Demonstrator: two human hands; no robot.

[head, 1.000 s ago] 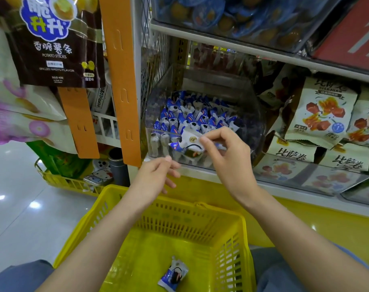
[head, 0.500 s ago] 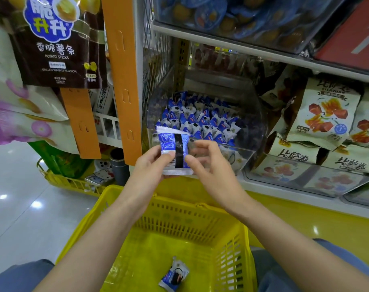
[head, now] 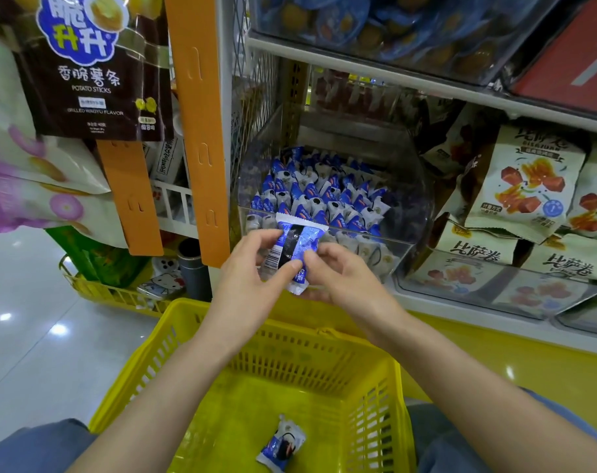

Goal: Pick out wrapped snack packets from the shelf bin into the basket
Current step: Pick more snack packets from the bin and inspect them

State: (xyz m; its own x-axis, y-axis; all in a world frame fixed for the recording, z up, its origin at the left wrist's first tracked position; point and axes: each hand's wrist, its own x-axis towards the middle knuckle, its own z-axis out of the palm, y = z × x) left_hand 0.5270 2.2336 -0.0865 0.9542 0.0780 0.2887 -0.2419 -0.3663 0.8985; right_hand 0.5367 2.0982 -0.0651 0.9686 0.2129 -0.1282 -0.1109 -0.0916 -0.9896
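Two hands pinch one blue snack packet (head: 292, 249) above the yellow basket (head: 174, 343).
Left hand (head: 247, 268) and right hand (head: 338, 271) each grip a side of it; the clear shelf bin (head: 406, 247) sits just beyond, another packet (head: 282, 443) lies in the basket below.

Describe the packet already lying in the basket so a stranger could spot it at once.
Find the yellow basket at the bottom of the view. On its floor lies a small blue-and-white packet, alone. Its look-alikes are heaped in the clear shelf bin above, and one more, the held packet, is pinched between the left hand and right hand.
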